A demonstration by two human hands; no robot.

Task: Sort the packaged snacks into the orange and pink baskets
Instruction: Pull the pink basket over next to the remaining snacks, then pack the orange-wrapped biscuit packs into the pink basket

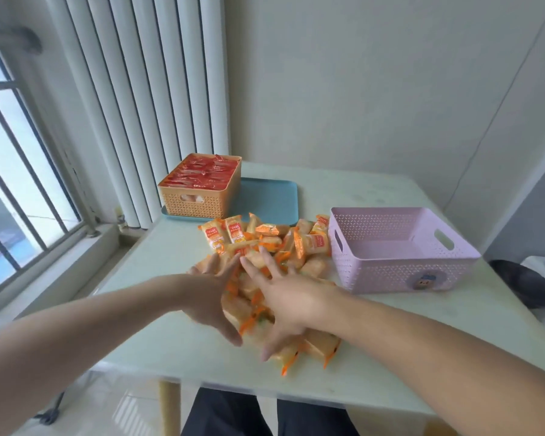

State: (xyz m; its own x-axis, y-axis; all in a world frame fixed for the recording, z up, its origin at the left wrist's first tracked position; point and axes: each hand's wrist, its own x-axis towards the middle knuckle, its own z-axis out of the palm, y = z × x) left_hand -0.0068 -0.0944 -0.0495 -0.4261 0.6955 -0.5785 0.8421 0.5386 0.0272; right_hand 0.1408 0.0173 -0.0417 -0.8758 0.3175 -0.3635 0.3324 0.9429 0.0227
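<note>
Both bare forearms are reaching forward over the pale green worktop (170, 338), converging on the pile of packaged snacks (265, 265) at its middle. The left hand (210, 297) is lying with fingers spread and straight, palm turned inward, its fingertips resting on the near-left side of the pile. The right hand (283, 305) is mirroring it, fingers splayed wide and straight, thumb pointing down toward the near edge, pressing on the packets from the right. Neither hand is curling round a packet; both are blurred, so finer contact is hard to read.

The snacks are sitting in a loose heap between the two baskets, orange-and-cream wrappers overlapping at all angles. The orange basket (199, 202) is standing at the far left, filled to the rim with red packets (206, 173), and resting on the left end of a blue tray (271, 199). The pink basket (400, 269) is standing to the right of the heap, just beside it, showing a bare floor inside and a round sticker on its near wall.

White vertical blinds (139, 89) are hanging behind the orange basket, with a barred window (19, 190) to the left.

The upright packets at the back are carrying a red label with white lettering, too small to read surely.
</note>
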